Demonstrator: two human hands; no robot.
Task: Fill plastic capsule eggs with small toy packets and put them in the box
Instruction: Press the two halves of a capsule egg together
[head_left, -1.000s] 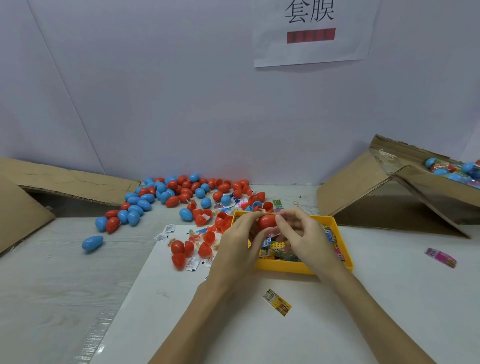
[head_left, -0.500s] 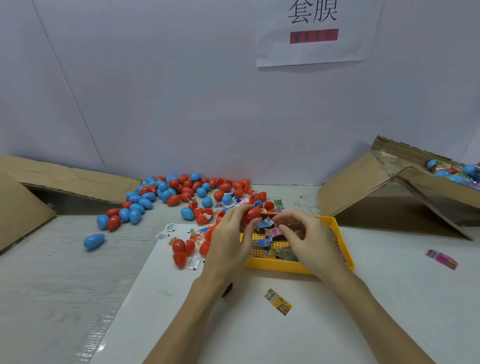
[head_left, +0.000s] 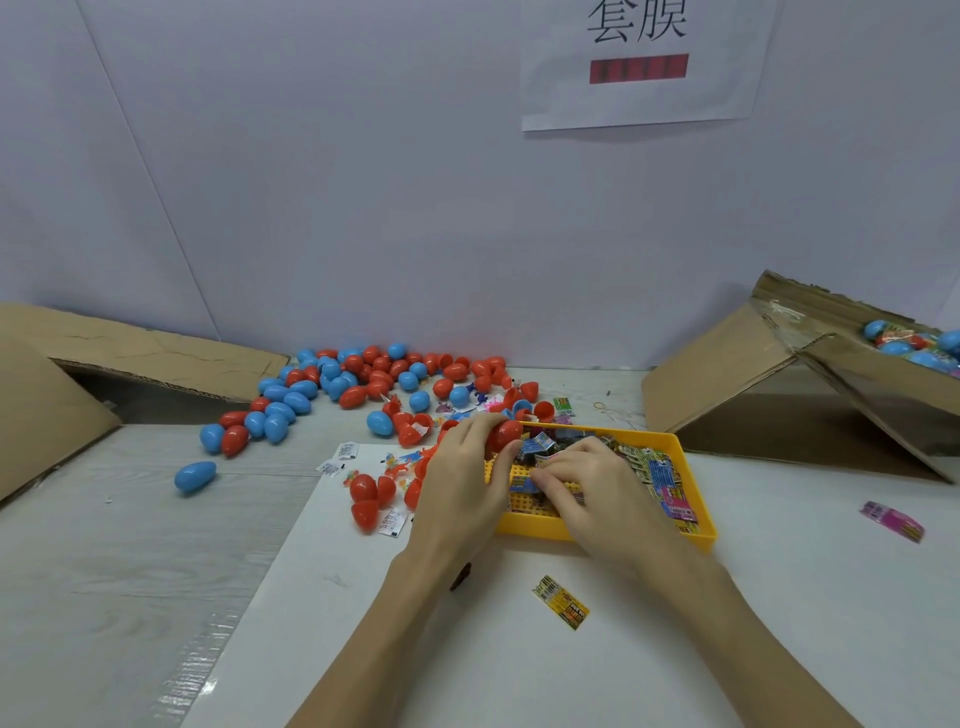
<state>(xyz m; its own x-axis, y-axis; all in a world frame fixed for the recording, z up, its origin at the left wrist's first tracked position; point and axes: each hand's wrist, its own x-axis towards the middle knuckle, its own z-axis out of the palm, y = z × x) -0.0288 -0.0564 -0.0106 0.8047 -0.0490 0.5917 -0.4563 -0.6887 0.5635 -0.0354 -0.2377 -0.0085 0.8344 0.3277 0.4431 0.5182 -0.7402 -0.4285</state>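
Since one second ago, both hands have separated: the red egg, then held between them over the tray, now sits in the left hand alone, and the right hand has dropped into the tray contents.

Head view. Left hand (head_left: 464, 483) grips the red capsule egg (head_left: 505, 434) between curled fingers and thumb at the tray's near-left corner. Right hand (head_left: 592, 488) lies palm-down over the packets with fingers curled; the fingertips appear to pinch a small packet (head_left: 543, 460), though the contact is partly hidden.

Containers:
- Yellow tray (head_left: 696, 499): shallow, rectangular, holds a loose layer of printed toy packets.
- Cardboard box (head_left: 883, 384), far right, flaps open: filled blue and red eggs with packets show at its upper edge.
- Cardboard flaps (head_left: 130, 353), far left: interior is not visible.

Surface: pale wood-grain table (head_left: 104, 545) with a white sheet (head_left: 519, 675) under the tray and forearms. A pile of blue and red eggs (head_left: 363, 384) lies behind and to the left of the tray, with open red halves (head_left: 366, 499) just beside the left hand. One blue egg (head_left: 195, 476) lies apart at left. A yellow packet (head_left: 561, 603) lies on the sheet between the forearms; a pink packet (head_left: 893, 521) lies at right.

Room: plain white wall (head_left: 311, 182) with a posted paper sign (head_left: 639, 62).

Open sheet surface lies near the front edge and between the tray and the box.
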